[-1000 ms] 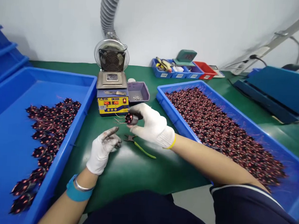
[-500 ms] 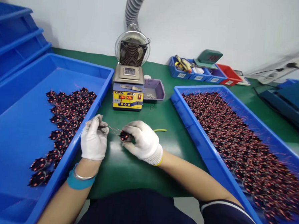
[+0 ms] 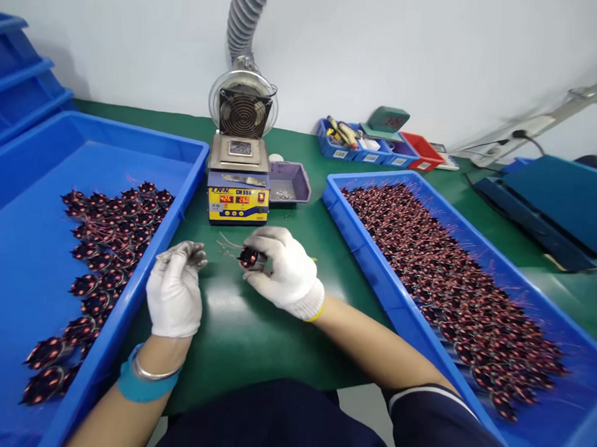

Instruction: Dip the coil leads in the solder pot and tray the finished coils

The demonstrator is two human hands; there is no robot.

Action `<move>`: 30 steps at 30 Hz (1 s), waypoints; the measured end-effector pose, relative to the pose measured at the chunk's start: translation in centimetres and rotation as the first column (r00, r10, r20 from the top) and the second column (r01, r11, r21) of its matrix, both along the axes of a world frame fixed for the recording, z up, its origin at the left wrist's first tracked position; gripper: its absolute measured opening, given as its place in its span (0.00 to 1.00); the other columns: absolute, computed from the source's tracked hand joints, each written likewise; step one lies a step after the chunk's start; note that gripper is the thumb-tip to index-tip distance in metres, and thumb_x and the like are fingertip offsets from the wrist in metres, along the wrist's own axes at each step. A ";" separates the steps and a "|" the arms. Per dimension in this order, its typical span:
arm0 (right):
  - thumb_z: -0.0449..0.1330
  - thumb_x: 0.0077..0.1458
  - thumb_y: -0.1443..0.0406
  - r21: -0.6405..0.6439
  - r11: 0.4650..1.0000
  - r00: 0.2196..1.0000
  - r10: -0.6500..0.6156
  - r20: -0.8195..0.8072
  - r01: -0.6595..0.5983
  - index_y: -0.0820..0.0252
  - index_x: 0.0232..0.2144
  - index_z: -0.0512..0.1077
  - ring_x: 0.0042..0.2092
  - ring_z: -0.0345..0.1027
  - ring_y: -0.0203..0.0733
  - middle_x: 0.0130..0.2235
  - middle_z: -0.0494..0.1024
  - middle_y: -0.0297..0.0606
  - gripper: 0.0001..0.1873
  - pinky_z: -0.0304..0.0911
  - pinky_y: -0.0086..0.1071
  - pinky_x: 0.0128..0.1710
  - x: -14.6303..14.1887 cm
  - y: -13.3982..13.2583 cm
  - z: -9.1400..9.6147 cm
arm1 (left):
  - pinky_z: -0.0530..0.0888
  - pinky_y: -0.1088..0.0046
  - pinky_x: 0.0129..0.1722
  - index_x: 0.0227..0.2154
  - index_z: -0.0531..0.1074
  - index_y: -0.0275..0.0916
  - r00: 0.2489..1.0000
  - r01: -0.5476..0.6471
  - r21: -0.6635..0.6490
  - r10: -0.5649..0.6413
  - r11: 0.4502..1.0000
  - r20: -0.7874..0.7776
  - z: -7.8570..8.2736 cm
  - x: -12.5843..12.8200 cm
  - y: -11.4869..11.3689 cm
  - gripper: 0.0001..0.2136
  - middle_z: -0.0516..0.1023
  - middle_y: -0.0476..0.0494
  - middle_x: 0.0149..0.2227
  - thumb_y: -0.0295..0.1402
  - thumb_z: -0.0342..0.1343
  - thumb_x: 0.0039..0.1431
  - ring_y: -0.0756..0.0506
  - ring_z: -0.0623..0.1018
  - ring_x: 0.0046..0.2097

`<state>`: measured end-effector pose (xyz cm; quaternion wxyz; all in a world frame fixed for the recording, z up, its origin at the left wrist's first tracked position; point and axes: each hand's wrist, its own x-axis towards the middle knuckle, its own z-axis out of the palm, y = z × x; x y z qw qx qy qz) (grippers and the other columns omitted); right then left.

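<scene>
My right hand, in a white glove, grips a wound motor stator, a small dark cylinder with copper windings facing left. Thin wire leads stick out of it toward the left. My left hand, gloved too and stained at the fingertips, is held beside the left tray with its fingers curled together. Whatever may be between those fingertips is hidden. A gap separates it from the leads. Behind the hands stands a yellow and blue solder pot with a lit red display and a tool lying across its front.
A blue tray at left holds several stators; another blue tray at right is densely filled with them. A purple bin adjoins the solder pot. Small blue bins and a red bin stand at the back. An exhaust hose hangs above.
The view has swung right, so the surroundings sit further left. My left hand has drawn away from the wire leads. The stator stays in my right hand, turned slightly.
</scene>
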<state>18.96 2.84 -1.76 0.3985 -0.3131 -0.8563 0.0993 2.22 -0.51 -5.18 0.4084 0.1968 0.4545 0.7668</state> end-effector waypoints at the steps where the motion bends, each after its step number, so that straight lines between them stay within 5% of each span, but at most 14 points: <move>1: 0.59 0.44 0.67 -0.007 1.000 1.000 -0.018 0.004 0.018 0.61 0.45 0.65 0.49 0.65 0.44 0.47 0.70 0.45 0.22 0.64 0.36 0.48 0.1 0.8 0.6 | 0.71 0.76 0.31 0.28 0.71 0.37 0.999 0.038 -0.030 -0.039 0.999 -0.015 -0.3 0.2 0.1 0.08 0.74 0.48 0.31 0.35 0.60 0.48 0.51 0.74 0.32; 7: 0.57 0.47 0.64 -0.081 0.959 0.938 -0.244 0.248 0.271 0.59 0.47 0.67 0.48 0.66 0.49 0.45 0.72 0.40 0.22 0.63 0.43 0.48 -0.1 9.6 6.5 | 0.72 0.70 0.30 0.38 0.72 0.32 0.901 0.280 -0.286 -0.354 0.916 -0.250 -1.9 2.1 0.3 0.21 0.77 0.40 0.34 0.45 0.61 0.46 0.47 0.75 0.31; 13: 0.56 0.48 0.62 -0.060 0.935 0.837 -0.282 0.469 0.349 0.61 0.36 0.71 0.44 0.69 0.50 0.37 0.75 0.41 0.12 0.64 0.41 0.45 -3.1 18.1 11.3 | 0.72 0.65 0.40 0.37 0.74 0.34 0.807 0.331 -0.351 -0.456 0.876 -0.376 -2.4 2.1 0.7 0.21 0.78 0.38 0.37 0.45 0.62 0.45 0.43 0.77 0.37; 19: 0.60 0.44 0.61 -0.058 0.909 0.797 -0.330 0.506 0.413 0.61 0.29 0.72 0.45 0.68 0.54 0.33 0.75 0.45 0.10 0.64 0.42 0.46 -6.4 21.8 11.2 | 0.73 0.64 0.41 0.37 0.74 0.35 0.760 0.363 -0.352 -0.492 0.863 -0.424 -3.0 1.8 0.8 0.19 0.79 0.38 0.39 0.44 0.61 0.46 0.42 0.77 0.39; 30: 0.63 0.43 0.62 -0.126 0.916 0.815 -0.269 0.514 0.382 0.70 0.34 0.72 0.45 0.70 0.56 0.35 0.74 0.47 0.16 0.67 0.41 0.43 -8.2 22.2 10.7 | 0.71 0.60 0.47 0.35 0.75 0.38 0.707 0.358 -0.363 -0.504 0.860 -0.497 -3.1 1.7 0.9 0.15 0.79 0.39 0.38 0.41 0.61 0.47 0.40 0.77 0.44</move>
